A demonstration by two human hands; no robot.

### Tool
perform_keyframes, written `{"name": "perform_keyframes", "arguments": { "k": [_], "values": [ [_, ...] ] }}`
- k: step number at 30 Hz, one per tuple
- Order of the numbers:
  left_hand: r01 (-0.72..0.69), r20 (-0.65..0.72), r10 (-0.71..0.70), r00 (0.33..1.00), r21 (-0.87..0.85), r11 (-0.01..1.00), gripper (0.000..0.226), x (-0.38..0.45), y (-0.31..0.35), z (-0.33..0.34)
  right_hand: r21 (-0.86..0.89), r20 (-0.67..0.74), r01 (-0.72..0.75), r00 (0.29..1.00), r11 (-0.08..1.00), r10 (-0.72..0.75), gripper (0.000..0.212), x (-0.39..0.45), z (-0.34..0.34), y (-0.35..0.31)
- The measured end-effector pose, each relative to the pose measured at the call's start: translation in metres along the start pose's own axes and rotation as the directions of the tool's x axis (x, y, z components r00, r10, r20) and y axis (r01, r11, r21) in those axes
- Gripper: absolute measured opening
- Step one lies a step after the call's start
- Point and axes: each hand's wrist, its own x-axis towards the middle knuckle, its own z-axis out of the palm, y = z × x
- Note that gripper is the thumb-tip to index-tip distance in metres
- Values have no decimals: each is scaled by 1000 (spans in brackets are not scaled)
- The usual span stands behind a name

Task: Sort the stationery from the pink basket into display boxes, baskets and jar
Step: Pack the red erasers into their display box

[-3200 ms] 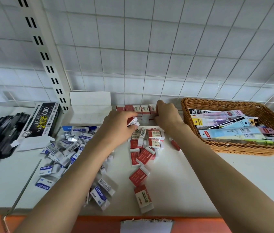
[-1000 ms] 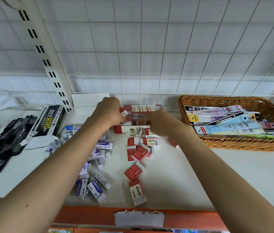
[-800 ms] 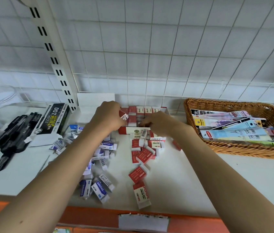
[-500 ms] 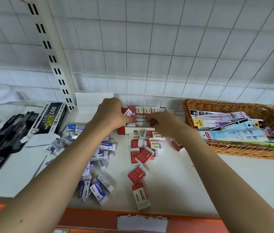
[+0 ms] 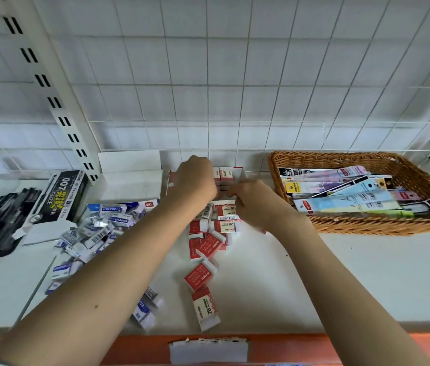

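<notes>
Red-and-white erasers (image 5: 201,275) marked "2B" strewn on shelf (image 5: 367,273), trailing to 6 o'clock of the display box (image 5: 231,175). Left hand (image 5: 195,178) and right hand (image 5: 254,200) both curled over boxed erasers; grasp unclear.

— What can we actually read here?
— We read "2B" on the red-and-white sleeved eraser nearest the shelf edge (image 5: 205,308), and again on the one standing in the red display box (image 5: 226,173).
— And the blue ones?
— "ERASER" on a blue-and-white sleeved eraser in the left pile (image 5: 120,220).
— We also make out "007" on the long black carton (image 5: 62,197); its yellow characters we cannot read.
</notes>
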Motion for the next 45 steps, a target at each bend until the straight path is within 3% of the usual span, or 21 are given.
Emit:
{"name": "perform_keyframes", "arguments": {
  "k": [4,11,14,17,23,29,34,37,39,45],
  "values": [
    [-17,-23,17,1000,19,1000,23,-4,4,4,14,7,-1,1000,1000,1,37,-2,-2,-1],
    [-62,-85,54,995,-93,994,43,-3,-15,-3,-32,18,-23,1000,999,23,33,-4,-1,0],
    [-121,-134,109,985,-86,989,32,0,-16,3,-42,-6,-6,1000,999,6,30,-5,1,-1],
    [-171,-84,163,983,-98,980,22,1,-13,10,-81,-34,-10,999,997,7,29,-10,3,0],
    [-183,-106,181,978,-10,983,32,1,-17,19,-56,-36,-21,999,998,19,33,-18,6,2],
    [-173,-175,194,965,128,976,29,-6,-10,25,-27,-43,-18,999,999,17,33,-20,6,2],
    [-237,-59,238,970,9,971,33,-6,-23,15,-15,-32,-26,999,1000,25,31,-19,4,1],
    [-276,29,275,961,24,961,29,-8,-32,7,-4,-25,-32,999,999,32,33,-15,1,-2],
    [-303,23,303,953,36,952,26,-11,-35,6,4,-20,-44,999,999,44,34,-11,-1,-3],
    [-377,8,384,923,-174,910,19,-20,-54,9,7,36,-43,998,999,43,24,21,6,-1]
  ]
}}
